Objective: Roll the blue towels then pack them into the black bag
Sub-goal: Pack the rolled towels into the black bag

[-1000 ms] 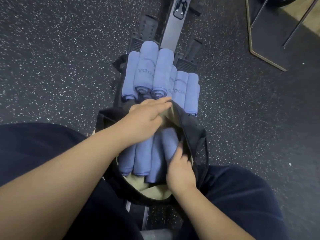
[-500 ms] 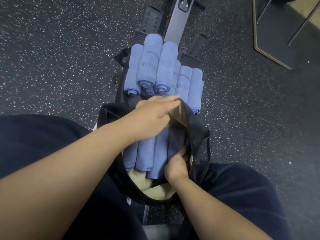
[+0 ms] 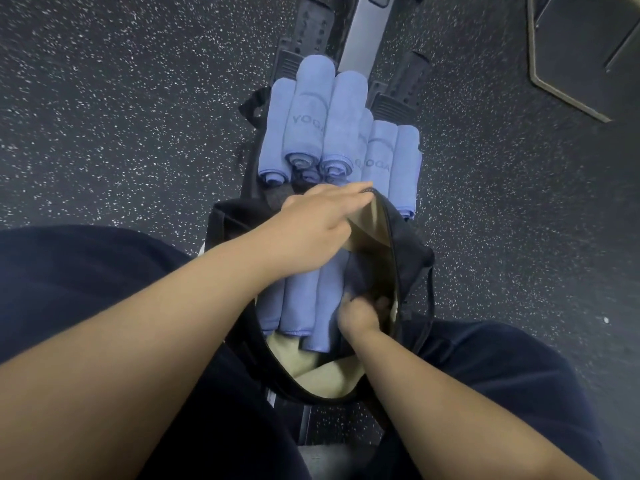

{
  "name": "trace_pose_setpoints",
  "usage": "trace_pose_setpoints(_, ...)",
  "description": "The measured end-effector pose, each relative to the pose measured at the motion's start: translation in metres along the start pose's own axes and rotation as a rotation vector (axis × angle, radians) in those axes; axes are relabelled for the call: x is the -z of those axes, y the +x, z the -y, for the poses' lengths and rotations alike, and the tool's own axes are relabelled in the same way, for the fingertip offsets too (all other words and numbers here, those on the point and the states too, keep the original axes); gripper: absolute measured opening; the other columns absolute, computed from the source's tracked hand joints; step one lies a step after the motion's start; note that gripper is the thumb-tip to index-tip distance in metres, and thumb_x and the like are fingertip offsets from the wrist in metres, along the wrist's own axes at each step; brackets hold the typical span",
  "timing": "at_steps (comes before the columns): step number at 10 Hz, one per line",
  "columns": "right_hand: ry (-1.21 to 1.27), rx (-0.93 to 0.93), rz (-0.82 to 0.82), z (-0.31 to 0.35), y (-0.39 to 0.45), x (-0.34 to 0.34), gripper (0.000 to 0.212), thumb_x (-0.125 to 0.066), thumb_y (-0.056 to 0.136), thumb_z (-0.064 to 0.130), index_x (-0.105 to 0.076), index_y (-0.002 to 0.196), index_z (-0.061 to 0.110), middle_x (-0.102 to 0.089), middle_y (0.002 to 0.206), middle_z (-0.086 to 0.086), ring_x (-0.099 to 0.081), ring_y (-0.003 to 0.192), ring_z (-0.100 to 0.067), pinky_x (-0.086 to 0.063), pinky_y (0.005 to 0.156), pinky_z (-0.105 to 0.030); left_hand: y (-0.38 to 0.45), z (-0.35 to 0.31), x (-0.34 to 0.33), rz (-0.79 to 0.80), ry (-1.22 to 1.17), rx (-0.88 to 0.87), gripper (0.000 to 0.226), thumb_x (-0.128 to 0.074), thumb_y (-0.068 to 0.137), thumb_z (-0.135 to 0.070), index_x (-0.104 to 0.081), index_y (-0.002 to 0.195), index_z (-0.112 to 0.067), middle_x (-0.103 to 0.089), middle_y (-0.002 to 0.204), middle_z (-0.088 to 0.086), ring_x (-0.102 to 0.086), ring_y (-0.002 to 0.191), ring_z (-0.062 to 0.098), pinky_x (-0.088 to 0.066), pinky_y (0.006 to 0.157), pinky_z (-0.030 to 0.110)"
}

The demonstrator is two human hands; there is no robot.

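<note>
Deeper into the black bag (image 3: 408,244) than a second ago, the right hand (image 3: 360,311) has sunk beside the packed blue towels (image 3: 298,306), its fingers now curled down against the rightmost roll, whether gripping or only pushing I cannot tell; that roll seems to be getting seated rather than newly placed. About four rolls lie side by side on the tan lining, ends toward the person; the left hand (image 3: 322,220) stays flat on the bag's far rim, fingers straight, holding the zip mouth wide. Beyond the rim, the waiting stack of rolled towels (image 3: 332,133) sits touching the bag's far edge, piled on a black rowing-machine footrest (image 3: 398,95) with its grey rail (image 3: 360,29) running away; much of the packing is, by my reckoning, still ahead. Room remains along the right wall of the bag and near the person; speckled rubber floor (image 3: 121,116) lies either side.
</note>
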State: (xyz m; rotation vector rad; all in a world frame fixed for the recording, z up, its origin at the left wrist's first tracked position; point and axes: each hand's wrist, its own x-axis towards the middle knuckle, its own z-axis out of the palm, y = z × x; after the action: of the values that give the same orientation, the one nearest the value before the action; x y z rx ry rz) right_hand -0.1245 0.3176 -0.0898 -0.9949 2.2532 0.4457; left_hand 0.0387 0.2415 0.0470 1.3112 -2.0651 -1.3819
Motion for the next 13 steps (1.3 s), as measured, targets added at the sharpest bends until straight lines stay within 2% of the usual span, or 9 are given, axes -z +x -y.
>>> trace_pose_setpoints(1,-0.071,0.035,-0.177,-0.005,-0.004,-0.005,0.055,-0.032,0.103,0.026,-0.019,0.147,-0.004,-0.033,0.146,-0.021,-0.033,0.134,-0.030,-0.022,0.108,-0.034,0.000,0.000,-0.001,0.005,-0.002,0.000,0.076,-0.021,0.071,-0.021,-0.039,0.145,-0.026,-0.026,0.154,-0.017,-0.022,0.143,0.011,-0.015,0.118,0.041)
trace_pose_setpoints(2,0.126,0.092,-0.128,-0.007,-0.008,-0.010,0.056,-0.033,0.103,0.025,-0.008,0.152,0.011,-0.030,0.150,-0.016,-0.034,0.137,-0.028,-0.022,0.111,-0.034,0.001,0.000,-0.001,0.023,0.003,0.001,0.077,-0.021,0.071,-0.021,-0.038,0.146,-0.025,-0.025,0.155,-0.016,-0.020,0.143,0.010,-0.014,0.118,0.043)
trace_pose_setpoints(4,0.081,0.178,-0.003,0.005,-0.008,0.007,0.057,-0.040,0.098,0.011,-0.016,0.148,0.007,-0.038,0.143,-0.022,-0.042,0.129,-0.036,-0.037,0.104,-0.039,0.003,0.001,-0.002,0.027,0.015,-0.009,0.078,-0.021,0.070,-0.021,-0.037,0.146,-0.024,-0.024,0.155,-0.015,-0.021,0.143,0.011,-0.016,0.117,0.043)
trace_pose_setpoints(7,-0.086,0.153,-0.015,0.010,-0.017,0.003,0.071,-0.040,0.096,0.010,0.004,0.150,0.004,-0.016,0.152,-0.023,-0.025,0.139,-0.037,-0.024,0.114,-0.042,0.002,0.004,-0.002,0.038,0.026,-0.018,0.078,-0.021,0.071,-0.022,-0.035,0.147,-0.026,-0.022,0.156,-0.017,-0.019,0.144,0.011,-0.016,0.117,0.044)
trace_pose_setpoints(8,0.100,0.444,-0.120,0.006,-0.054,0.017,0.071,-0.039,0.091,-0.001,-0.002,0.151,0.004,-0.011,0.154,-0.018,-0.017,0.143,-0.031,-0.012,0.117,-0.031,0.001,0.005,0.000,0.045,0.029,-0.020,0.078,-0.020,0.071,-0.021,-0.034,0.147,-0.026,-0.021,0.156,-0.018,-0.019,0.143,0.011,-0.017,0.116,0.043)
trace_pose_setpoints(9,0.407,0.713,-0.192,0.001,-0.086,0.035,0.056,-0.042,0.088,-0.002,-0.031,0.143,0.006,-0.034,0.143,-0.009,-0.034,0.134,-0.021,-0.025,0.115,-0.035,0.001,0.006,-0.001,0.040,0.022,-0.027,0.078,-0.021,0.071,-0.021,-0.035,0.147,-0.025,-0.022,0.155,-0.017,-0.020,0.143,0.011,-0.017,0.116,0.044)
trace_pose_setpoints(10,0.565,1.018,-0.408,-0.001,-0.105,0.061,0.040,-0.039,0.082,0.008,-0.048,0.118,0.022,-0.047,0.113,0.005,-0.051,0.107,-0.012,-0.043,0.096,-0.032,0.002,0.012,-0.004,-0.002,0.001,-0.040,0.076,-0.023,0.072,-0.020,-0.038,0.145,-0.024,-0.025,0.155,-0.015,-0.021,0.143,0.011,-0.020,0.115,0.046)
trace_pose_setpoints(12,0.757,1.061,-0.697,0.037,-0.077,0.121,0.032,-0.040,0.084,0.003,-0.051,0.107,0.022,-0.051,0.100,0.008,-0.055,0.089,-0.016,-0.045,0.085,-0.029,0.005,0.013,-0.004,-0.039,-0.027,-0.056,0.074,-0.025,0.071,-0.020,-0.043,0.143,-0.022,-0.030,0.153,-0.011,-0.024,0.143,0.013,-0.022,0.115,0.045)
trace_pose_setpoints(13,0.806,0.918,-0.684,0.070,-0.052,0.154,0.029,-0.044,0.083,-0.004,-0.057,0.103,0.014,-0.056,0.103,-0.003,-0.052,0.090,-0.007,-0.038,0.078,-0.010,0.006,0.017,-0.006,-0.045,-0.038,-0.071,0.070,-0.026,0.074,-0.021,-0.043,0.143,-0.022,-0.027,0.147,-0.021,-0.026,0.142,0.012,-0.022,0.115,0.044)
